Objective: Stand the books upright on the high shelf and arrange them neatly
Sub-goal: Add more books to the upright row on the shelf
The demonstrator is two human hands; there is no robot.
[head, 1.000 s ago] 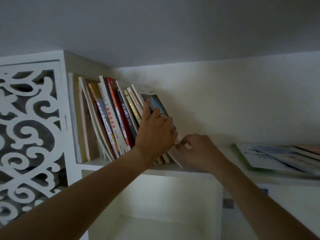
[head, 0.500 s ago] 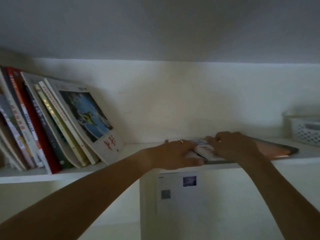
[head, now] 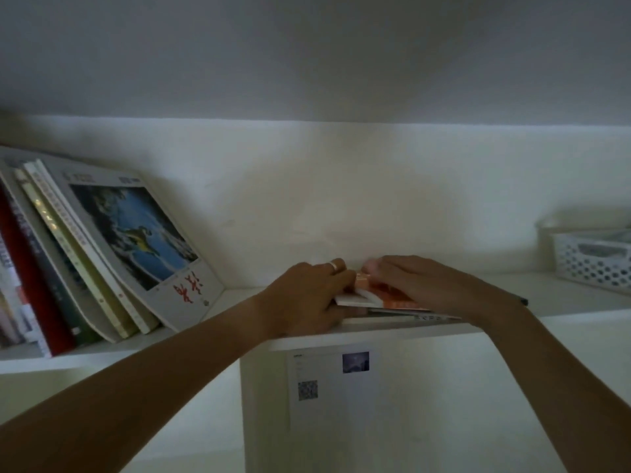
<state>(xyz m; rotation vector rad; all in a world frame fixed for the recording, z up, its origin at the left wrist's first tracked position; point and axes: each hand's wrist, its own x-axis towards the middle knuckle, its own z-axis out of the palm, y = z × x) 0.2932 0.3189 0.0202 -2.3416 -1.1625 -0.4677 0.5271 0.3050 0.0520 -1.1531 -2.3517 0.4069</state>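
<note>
A row of books (head: 78, 254) leans to the left on the high white shelf (head: 239, 295); its front one shows a blue picture cover (head: 136, 233). To the right, a small flat stack of books (head: 392, 303) lies on the shelf, with an orange-and-white one on top. My left hand (head: 307, 295), a ring on one finger, grips the stack's left end. My right hand (head: 416, 278) lies over the top book, fingers curled at its far edge. How many books the stack holds is hidden by my hands.
A white perforated basket (head: 594, 257) stands on the shelf at the far right. Below the shelf, a white panel carries a sheet with a QR code (head: 307, 390). The ceiling sits close above the shelf.
One second ago both hands were at the leaning row. They have since moved right to the flat stack, and now the top orange book's near edge is lifted a little.
</note>
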